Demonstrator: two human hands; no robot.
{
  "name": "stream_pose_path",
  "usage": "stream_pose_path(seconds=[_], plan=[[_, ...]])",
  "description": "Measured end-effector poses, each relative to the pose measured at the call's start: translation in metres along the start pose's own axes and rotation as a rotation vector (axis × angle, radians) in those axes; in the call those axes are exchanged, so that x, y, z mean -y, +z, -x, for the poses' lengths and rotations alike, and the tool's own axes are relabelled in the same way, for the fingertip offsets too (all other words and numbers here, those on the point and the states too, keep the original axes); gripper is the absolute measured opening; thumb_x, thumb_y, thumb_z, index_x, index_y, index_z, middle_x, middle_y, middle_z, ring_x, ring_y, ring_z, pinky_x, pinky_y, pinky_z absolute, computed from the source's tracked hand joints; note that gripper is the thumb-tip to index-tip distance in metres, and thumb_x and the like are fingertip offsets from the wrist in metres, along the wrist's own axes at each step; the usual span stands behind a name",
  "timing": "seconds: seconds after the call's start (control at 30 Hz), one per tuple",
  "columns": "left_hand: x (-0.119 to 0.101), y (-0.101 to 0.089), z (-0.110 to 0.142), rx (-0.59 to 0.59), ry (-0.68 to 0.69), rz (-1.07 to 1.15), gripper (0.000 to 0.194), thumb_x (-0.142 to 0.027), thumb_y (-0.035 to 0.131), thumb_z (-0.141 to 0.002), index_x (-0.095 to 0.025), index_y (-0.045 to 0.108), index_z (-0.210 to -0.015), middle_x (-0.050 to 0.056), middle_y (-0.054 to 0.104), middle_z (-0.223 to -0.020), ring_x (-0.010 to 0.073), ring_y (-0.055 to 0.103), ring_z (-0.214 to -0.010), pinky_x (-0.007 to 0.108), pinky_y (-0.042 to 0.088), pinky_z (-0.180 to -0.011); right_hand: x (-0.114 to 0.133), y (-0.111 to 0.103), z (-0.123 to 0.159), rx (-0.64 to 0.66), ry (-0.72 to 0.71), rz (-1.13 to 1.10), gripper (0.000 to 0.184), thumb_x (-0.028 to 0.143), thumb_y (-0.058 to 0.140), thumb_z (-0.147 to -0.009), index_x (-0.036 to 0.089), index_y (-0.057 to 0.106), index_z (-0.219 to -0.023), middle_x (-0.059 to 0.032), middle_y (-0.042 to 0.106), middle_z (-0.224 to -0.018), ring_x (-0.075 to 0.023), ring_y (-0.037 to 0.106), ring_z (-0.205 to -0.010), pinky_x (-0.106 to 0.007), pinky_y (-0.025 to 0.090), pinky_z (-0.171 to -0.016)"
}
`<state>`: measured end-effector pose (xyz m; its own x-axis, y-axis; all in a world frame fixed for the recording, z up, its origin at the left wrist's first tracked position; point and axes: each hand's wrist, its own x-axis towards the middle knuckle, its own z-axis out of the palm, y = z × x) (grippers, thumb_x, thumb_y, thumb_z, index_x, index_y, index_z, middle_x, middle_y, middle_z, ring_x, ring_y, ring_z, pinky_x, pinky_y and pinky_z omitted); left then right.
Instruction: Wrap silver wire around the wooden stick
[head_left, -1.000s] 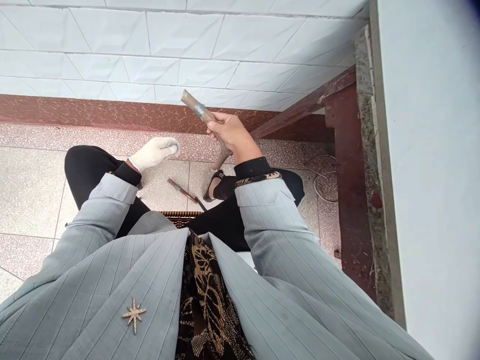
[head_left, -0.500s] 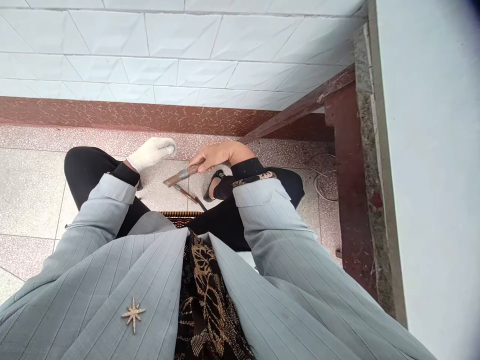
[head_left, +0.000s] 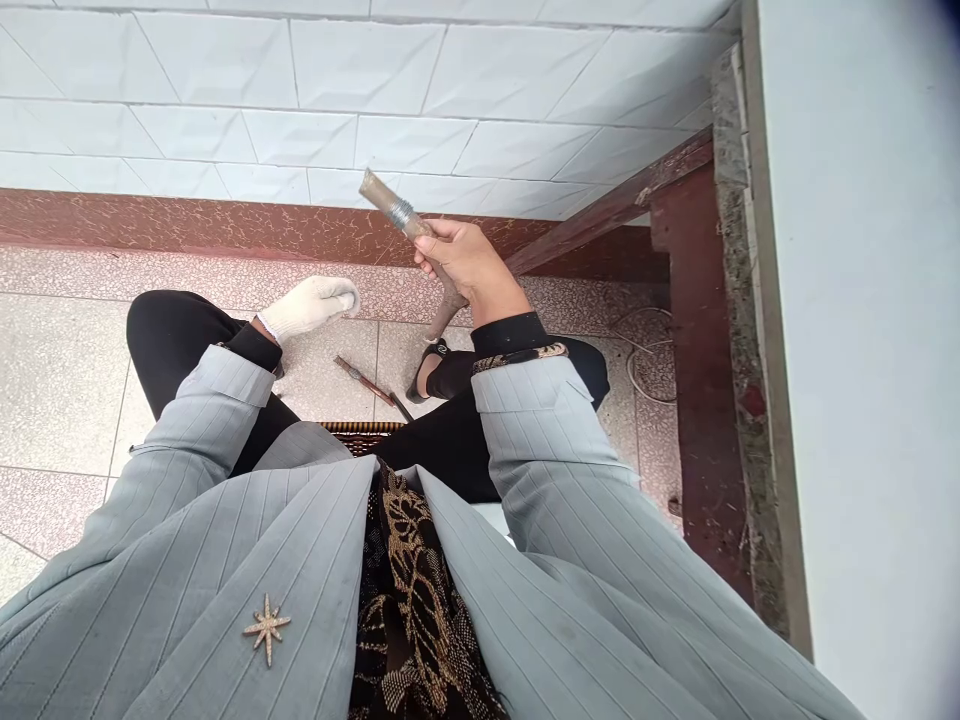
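Note:
My right hand [head_left: 461,262] is closed round a brown wooden handle [head_left: 381,192] with a band of wire wound about it. Its wired end points up and left, towards the wall, and a curved, dull brown part slants down below my palm. My left hand [head_left: 307,305], in a white knitted glove, rests over my left knee with its fingers curled together. A greyish-white patch shows at those fingertips; what it is I cannot make out. Between my feet, a slim tool with a reddish-brown handle [head_left: 367,382] lies on the floor, its dark end partly hidden by my leg.
A white tiled wall [head_left: 367,65] with a reddish-brown base strip stands ahead. At right are a dark red wooden frame [head_left: 701,370] and a pale slab [head_left: 862,330]. A loose white cable [head_left: 637,375] lies by the frame. A woven rim [head_left: 360,428] shows beneath me.
My right hand has risen and turned, so the wire-bound handle now points up towards the wall instead of down left. My left hand has barely moved.

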<state>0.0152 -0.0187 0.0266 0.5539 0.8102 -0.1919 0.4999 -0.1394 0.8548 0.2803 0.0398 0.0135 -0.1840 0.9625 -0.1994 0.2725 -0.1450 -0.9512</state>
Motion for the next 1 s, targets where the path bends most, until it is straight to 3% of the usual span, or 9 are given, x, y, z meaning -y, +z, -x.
stream_pose_path(seconds=[0.1, 0.2, 0.33, 0.4, 0.6, 0.73, 0.9, 1.0], plan=[[0.002, 0.0, -0.001, 0.014, 0.032, -0.037, 0.025, -0.027, 0.05, -0.094, -0.015, 0.069, -0.084, -0.003, 0.054, -0.064, 0.0101, 0.045, -0.057, 0.027, 0.036, -0.061, -0.006, 0.003, -0.003, 0.031, 0.006, 0.319, 0.028, 0.032, 0.075, -0.093, 0.015, 0.077, -0.115, -0.0024, 0.062, -0.077, -0.0142, 0.051, -0.065, -0.028, 0.043, -0.062], [0.007, -0.001, -0.002, 0.019, 0.072, -0.095, 0.026, -0.029, 0.051, -0.093, -0.015, 0.07, -0.084, -0.002, 0.057, -0.068, 0.0112, 0.049, -0.062, 0.028, 0.038, -0.066, -0.007, 0.004, -0.004, 0.144, 0.01, 0.636, 0.032, 0.023, 0.07, -0.091, 0.014, 0.081, -0.119, -0.0054, 0.071, -0.09, -0.0183, 0.06, -0.078, -0.031, 0.045, -0.074], [0.01, -0.002, -0.002, -0.004, 0.046, -0.125, 0.027, -0.029, 0.05, -0.092, -0.014, 0.072, -0.085, -0.001, 0.06, -0.071, 0.012, 0.05, -0.065, 0.029, 0.041, -0.07, -0.005, 0.005, -0.003, 0.338, 0.041, 0.861, 0.041, 0.023, 0.068, -0.091, 0.017, 0.08, -0.129, -0.0082, 0.076, -0.106, -0.0233, 0.066, -0.095, -0.032, 0.046, -0.081], [0.011, -0.003, -0.002, -0.018, 0.033, -0.133, 0.028, -0.029, 0.05, -0.092, -0.014, 0.072, -0.086, 0.0, 0.061, -0.072, 0.0123, 0.051, -0.066, 0.029, 0.042, -0.072, -0.003, 0.006, -0.002, 0.449, 0.053, 0.93, 0.04, 0.024, 0.068, -0.092, 0.018, 0.081, -0.129, -0.0079, 0.076, -0.104, -0.0239, 0.066, -0.094, -0.032, 0.045, -0.079], [0.01, -0.004, -0.003, -0.063, 0.0, -0.187, 0.024, -0.027, 0.05, -0.091, -0.015, 0.07, -0.084, 0.001, 0.064, -0.076, 0.0144, 0.056, -0.074, 0.031, 0.045, -0.081, -0.002, 0.007, 0.002, 0.906, 0.213, 0.774, 0.043, 0.029, 0.071, -0.093, 0.019, 0.078, -0.134, -0.004, 0.072, -0.085, -0.0159, 0.06, -0.071, -0.029, 0.045, -0.07], [0.01, -0.005, -0.004, -0.081, -0.046, -0.178, 0.024, -0.025, 0.05, -0.092, -0.015, 0.071, -0.086, 0.002, 0.066, -0.079, 0.0153, 0.058, -0.077, 0.031, 0.046, -0.081, -0.003, 0.004, 0.002, 1.108, 0.178, 0.59, 0.055, 0.046, 0.079, -0.09, 0.016, 0.077, -0.136, -0.0048, 0.074, -0.09, -0.0144, 0.059, -0.071, -0.027, 0.046, -0.069], [0.019, -0.003, -0.008, -0.132, -0.085, -0.15, 0.019, -0.023, 0.053, -0.091, -0.015, 0.069, -0.085, 0.002, 0.065, -0.077, 0.0148, 0.056, -0.074, 0.029, 0.044, -0.072, -0.001, -0.007, 0.003, 1.093, 0.024, 0.397, 0.06, 0.049, 0.082, -0.087, 0.018, 0.076, -0.137, -0.001, 0.072, -0.084, -0.0127, 0.057, -0.07, -0.025, 0.048, -0.07], [0.021, 0.001, -0.009, -0.144, -0.062, -0.033, 0.017, -0.022, 0.053, -0.092, -0.017, 0.066, -0.082, 0.0, 0.06, -0.071, 0.0128, 0.051, -0.066, 0.028, 0.041, -0.065, 0.009, -0.007, 0.011, 0.783, -0.089, 0.197, 0.051, 0.044, 0.084, -0.084, 0.019, 0.078, -0.128, 0.0009, 0.068, -0.08, -0.012, 0.055, -0.069, -0.025, 0.047, -0.067]])
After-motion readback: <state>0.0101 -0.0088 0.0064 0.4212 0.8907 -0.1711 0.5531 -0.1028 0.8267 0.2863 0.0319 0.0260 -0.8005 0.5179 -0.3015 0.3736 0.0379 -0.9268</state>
